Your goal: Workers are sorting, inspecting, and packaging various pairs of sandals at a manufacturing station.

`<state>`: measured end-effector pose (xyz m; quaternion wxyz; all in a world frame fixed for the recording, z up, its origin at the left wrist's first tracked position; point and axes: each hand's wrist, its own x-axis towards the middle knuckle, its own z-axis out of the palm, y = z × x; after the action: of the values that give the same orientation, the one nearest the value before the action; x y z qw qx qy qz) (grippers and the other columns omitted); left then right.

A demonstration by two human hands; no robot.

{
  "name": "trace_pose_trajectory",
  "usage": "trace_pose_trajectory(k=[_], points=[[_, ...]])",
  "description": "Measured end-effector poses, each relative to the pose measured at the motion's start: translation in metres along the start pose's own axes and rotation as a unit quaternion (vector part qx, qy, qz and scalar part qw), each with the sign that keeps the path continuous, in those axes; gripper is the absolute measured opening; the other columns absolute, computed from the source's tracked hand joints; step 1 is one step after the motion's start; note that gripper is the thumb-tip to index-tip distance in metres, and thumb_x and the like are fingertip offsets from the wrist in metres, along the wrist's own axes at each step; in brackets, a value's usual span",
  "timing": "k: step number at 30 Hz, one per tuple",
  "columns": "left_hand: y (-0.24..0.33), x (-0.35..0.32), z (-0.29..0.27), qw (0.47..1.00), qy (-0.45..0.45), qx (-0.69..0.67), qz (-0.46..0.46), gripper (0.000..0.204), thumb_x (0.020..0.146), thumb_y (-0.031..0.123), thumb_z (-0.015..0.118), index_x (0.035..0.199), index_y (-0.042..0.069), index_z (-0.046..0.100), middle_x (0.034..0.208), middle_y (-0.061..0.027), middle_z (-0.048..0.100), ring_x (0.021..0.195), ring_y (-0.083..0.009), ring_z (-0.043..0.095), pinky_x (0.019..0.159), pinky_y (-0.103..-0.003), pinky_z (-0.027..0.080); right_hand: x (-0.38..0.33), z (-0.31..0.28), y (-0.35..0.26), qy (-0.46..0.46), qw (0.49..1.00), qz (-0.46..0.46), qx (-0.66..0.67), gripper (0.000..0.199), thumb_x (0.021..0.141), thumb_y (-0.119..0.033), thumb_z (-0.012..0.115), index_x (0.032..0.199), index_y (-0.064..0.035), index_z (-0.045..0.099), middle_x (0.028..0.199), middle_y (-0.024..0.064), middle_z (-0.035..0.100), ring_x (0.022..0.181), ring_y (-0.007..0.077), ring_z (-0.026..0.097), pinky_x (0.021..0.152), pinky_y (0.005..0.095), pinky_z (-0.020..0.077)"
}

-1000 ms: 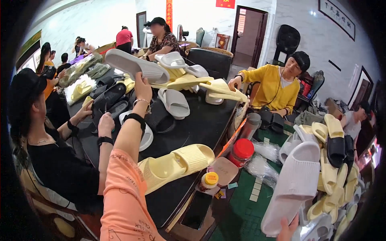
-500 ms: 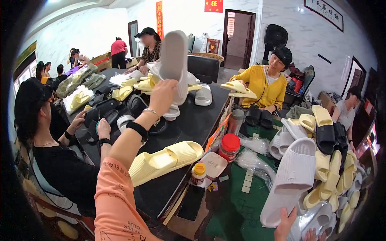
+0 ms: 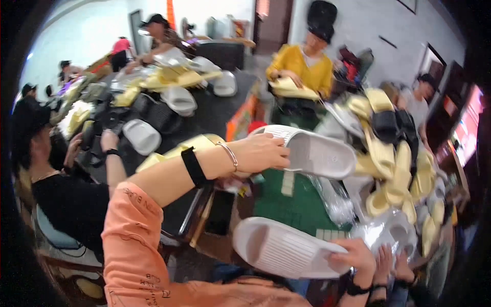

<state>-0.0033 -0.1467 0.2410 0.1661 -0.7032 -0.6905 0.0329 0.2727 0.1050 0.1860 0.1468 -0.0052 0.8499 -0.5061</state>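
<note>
Left hand (image 3: 262, 153): pinching the upper slipper (image 3: 325, 154), which extends right.
Right hand (image 3: 359, 257): pinching the lower slipper (image 3: 289, 249), which extends left.

the near pale-grey ribbed open-toed slipper (image 3: 281, 248) matches the farther pale-grey ribbed slipper (image 3: 322, 153); the near salmon-orange fabric sleeve (image 3: 130, 230) carries dark print; at right, butter-yellow slippers (image 3: 400, 166) mingle with black slippers (image 3: 384, 126); the far long-sleeved top (image 3: 321, 79) is bright yellow.

Black table (image 3: 210, 116) under white, yellow and black slippers (image 3: 142, 137)
</note>
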Motion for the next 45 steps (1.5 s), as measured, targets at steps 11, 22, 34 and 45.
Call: trace_pose_trajectory(k=[11,22,34,45], points=[[0.097,0.049,0.084,0.976,0.162,-0.142,-0.028,0.028,0.072,0.004,0.051,0.100,0.011,0.053,0.106,-0.0069,0.049,0.092,-0.0246,0.049,0.077,-0.035,0.040,0.016,0.076,0.063,0.112,0.988,0.077,-0.070,0.034,0.077,-0.033,0.057,0.096,-0.0046,0.058,0.080,0.0197,0.057,0.076,0.0353,0.055,0.064,0.0344,0.0437],[0.236,-0.036,0.116,0.814,0.168,-0.251,-0.495,0.051,0.069,0.007,0.060,0.114,0.004,0.038,0.111,-0.0172,0.037,0.093,-0.0362,0.044,0.080,-0.040,0.037,0.037,0.061,0.095,0.400,0.858,-0.013,-0.322,0.032,0.080,-0.023,0.051,0.101,0.0010,0.051,0.090,0.0192,0.054,0.081,0.0349,0.052,0.073,0.0383,0.0419],[0.178,-0.016,0.147,0.787,0.163,-0.333,-0.494,0.044,0.067,-0.012,0.041,0.106,0.006,0.049,0.110,-0.0137,0.047,0.094,-0.0350,0.049,0.077,-0.039,0.042,0.034,0.112,0.119,0.344,0.933,0.080,-0.069,0.018,0.075,-0.012,0.058,0.084,0.0030,0.053,0.069,0.0121,0.052,0.060,0.0218,0.052,0.056,0.0306,0.0429],[0.212,0.011,0.131,0.852,0.123,-0.402,-0.311,0.039,0.068,0.000,0.055,0.107,0.003,0.048,0.112,-0.0160,0.044,0.101,-0.0331,0.042,0.088,-0.042,0.033,0.048,-0.017,0.165,0.513,0.829,0.127,-0.180,0.019,0.079,-0.016,0.055,0.088,0.0006,0.053,0.072,0.0173,0.059,0.067,0.0327,0.057,0.058,0.0381,0.0434]])
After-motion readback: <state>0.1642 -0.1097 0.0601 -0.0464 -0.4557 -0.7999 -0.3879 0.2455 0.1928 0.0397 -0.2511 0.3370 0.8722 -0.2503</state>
